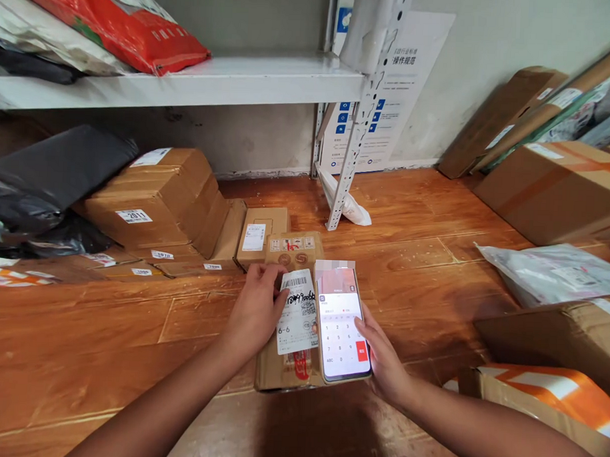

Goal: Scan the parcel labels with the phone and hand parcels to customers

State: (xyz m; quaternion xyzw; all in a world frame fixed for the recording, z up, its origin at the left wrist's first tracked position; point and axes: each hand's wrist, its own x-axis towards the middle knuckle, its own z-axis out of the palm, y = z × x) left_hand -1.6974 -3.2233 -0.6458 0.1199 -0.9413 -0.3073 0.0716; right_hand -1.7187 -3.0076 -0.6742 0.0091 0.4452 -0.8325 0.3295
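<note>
A small cardboard box (280, 375) sits low in front of me, with red print and a white shipping label (293, 343) on its top. The label carries a barcode and handwritten black digits. My left hand (259, 307) grips the box at its left side, its thumb at the label's edge and the other fingers curled and partly hidden. In my right hand (380, 354) is a smartphone (336, 366), held over the box's right part. Its lit screen shows a number keypad with a red key, and my thumb lies on the screen's right edge.
A white metal shelf (270, 84) holds a red plastic package (142, 33). Below stand several labelled cartons (150, 203) and a black plastic parcel (61, 170). Right of me lie more cartons (551, 190) and a clear plastic parcel (558, 271) on the wooden floor (191, 324).
</note>
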